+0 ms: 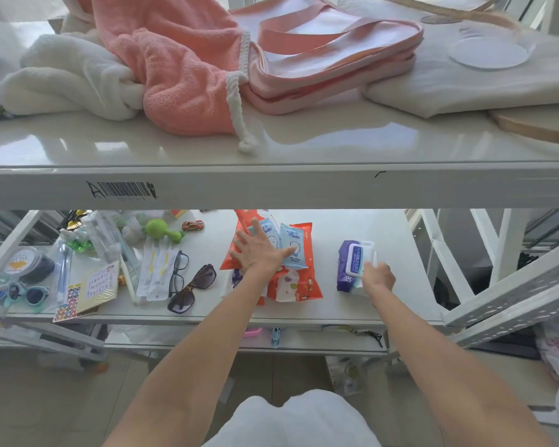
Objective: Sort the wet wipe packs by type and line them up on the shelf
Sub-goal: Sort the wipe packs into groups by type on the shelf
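Head view: left hand is pressing, spread, on soft, slippery-looking orange packs; right hand is gripping the likely heavier purple pack by its end.

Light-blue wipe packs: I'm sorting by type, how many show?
2 light-blue wipe packs: one partly under the left hand, one just right of it, both atop orange packs. Others may hide beneath the hand.

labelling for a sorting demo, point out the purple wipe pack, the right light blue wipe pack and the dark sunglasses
purple wipe pack (344,267): head view, purple left side
right light blue wipe pack (292,245): head view, front panel
dark sunglasses (204,276): head view, far lens
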